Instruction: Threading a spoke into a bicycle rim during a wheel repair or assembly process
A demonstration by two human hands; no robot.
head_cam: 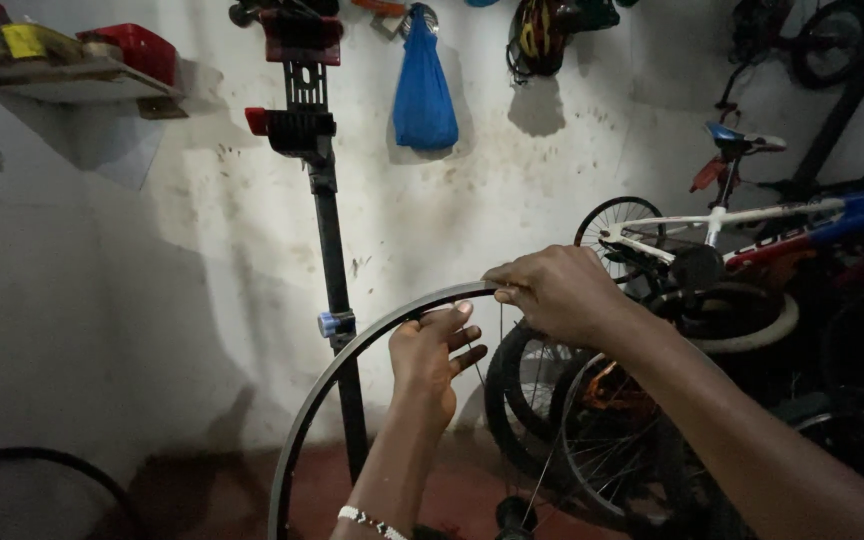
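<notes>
Hands, left hand [434, 355] and right hand [552, 292], grip wheel rim [332, 375] below blue bag [423, 88].

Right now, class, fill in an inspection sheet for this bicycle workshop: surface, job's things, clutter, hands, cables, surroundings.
Surface: reddish floor, dim; no bench seen.
Job's things: bare wheel rim with thin spokes and hub, held upright, no tyre on it.
Clutter: loose tyre at lower left; stacked wheels behind the rim.
Hands: left hand grips the rim from inside; right hand pinches the rim's top edge.
Cables: nothing seen.
Surroundings: black repair stand, blue bag and helmet on the stained wall, shelf at upper left, white and blue bicycles at right.
</notes>
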